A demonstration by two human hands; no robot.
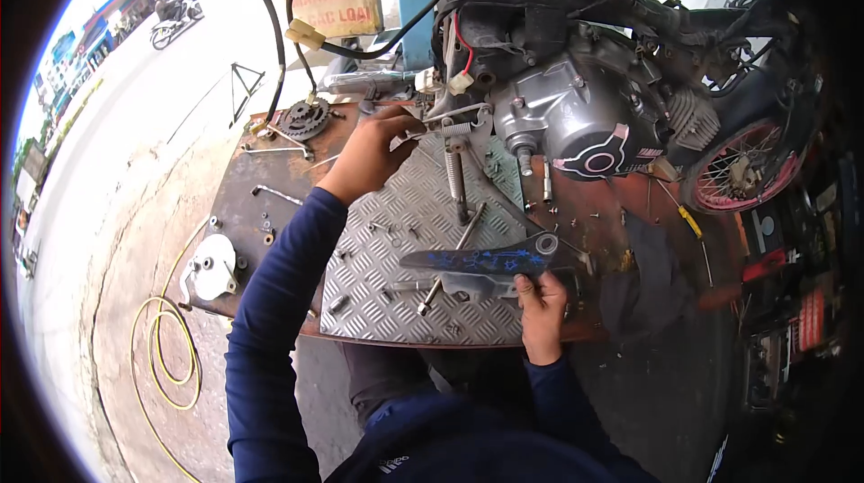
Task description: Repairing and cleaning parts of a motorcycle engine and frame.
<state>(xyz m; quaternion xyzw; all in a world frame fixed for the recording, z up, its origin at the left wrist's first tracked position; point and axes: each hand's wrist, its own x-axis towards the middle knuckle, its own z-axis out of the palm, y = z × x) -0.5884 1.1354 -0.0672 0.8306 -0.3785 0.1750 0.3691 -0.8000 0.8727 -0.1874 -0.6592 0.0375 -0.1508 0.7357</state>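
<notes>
My right hand grips the right end of a long black guard with blue markings, thumb on top, and holds it over the metal plate. A ring-shaped mount sits at that end of the guard. My left hand reaches forward to the motorcycle frame, its fingers curled together beside a coil spring and a metal bracket. What those fingers hold, if anything, is hidden. To the right of them is the grey engine. A long bolt sticks out from under the guard.
The diamond-plate sheet carries several loose bolts. On the left of the bench lie a sprocket, a wrench and a round brake plate. A yellow-handled screwdriver and grey cloth lie right. A yellow hose coils on the ground.
</notes>
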